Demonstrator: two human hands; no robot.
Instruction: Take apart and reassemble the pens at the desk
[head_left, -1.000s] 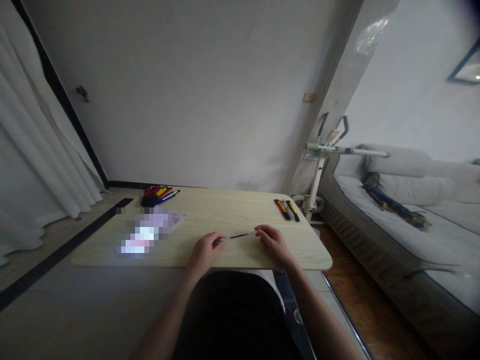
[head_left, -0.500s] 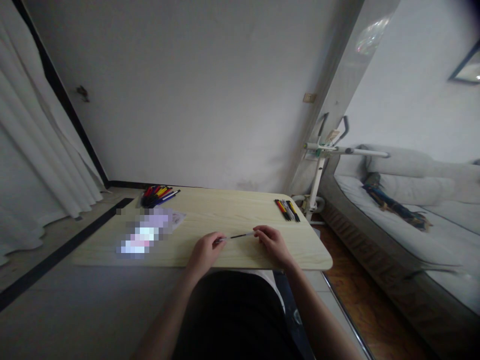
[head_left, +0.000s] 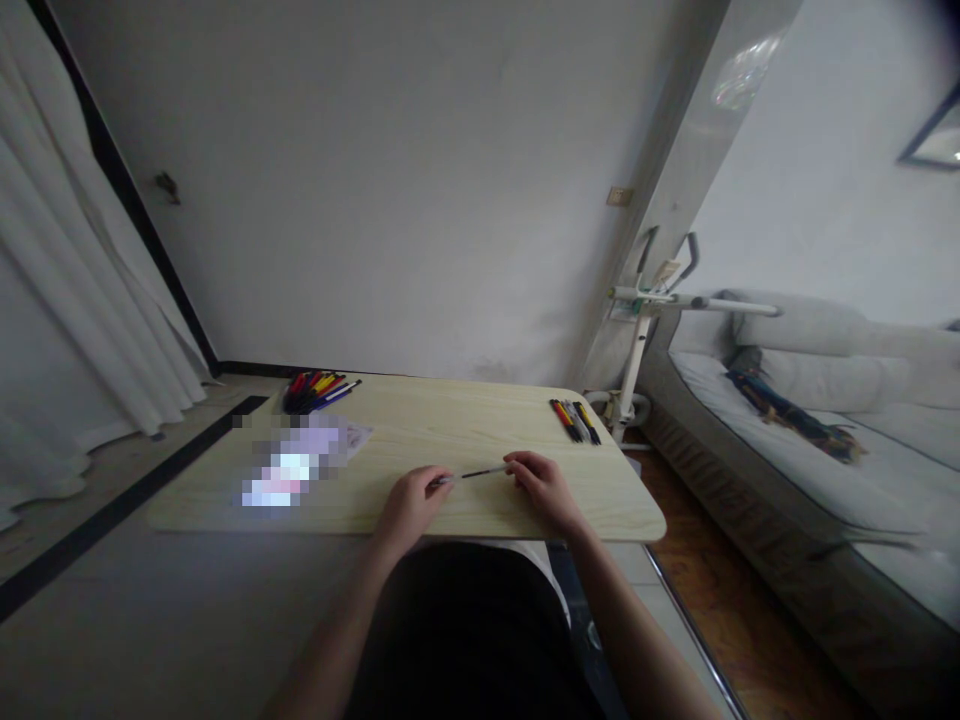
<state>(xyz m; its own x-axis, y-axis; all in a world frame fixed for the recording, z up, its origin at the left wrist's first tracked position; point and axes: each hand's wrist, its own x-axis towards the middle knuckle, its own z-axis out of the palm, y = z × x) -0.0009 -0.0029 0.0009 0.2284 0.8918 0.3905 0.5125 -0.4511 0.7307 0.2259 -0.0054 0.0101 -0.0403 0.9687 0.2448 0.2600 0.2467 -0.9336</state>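
Note:
Just above the near edge of the wooden-topped table (head_left: 457,425), both hands are closed on a slim rod. My left hand (head_left: 414,505) pinches a small light-and-dark pen part (head_left: 442,481) at the left end. From it a thin pen refill (head_left: 484,472), dark with a pale right end, stretches across the gap. My right hand (head_left: 544,488) holds that pale end between thumb and fingertips. The rod is nearly level, its right end slightly farther from me. Whether the refill sits inside the left-hand part is too small to tell.
Several pens (head_left: 319,390) lie heaped at the table's far left. A smaller group of pens (head_left: 576,421) lies in a row at the right. A pixelated bright object (head_left: 281,470) is on the left. Beyond the right edge are exercise equipment (head_left: 636,350) and a sofa (head_left: 795,440).
Almost nothing differs. Both hands keep their hold on the rod, and the pens lie where they were.

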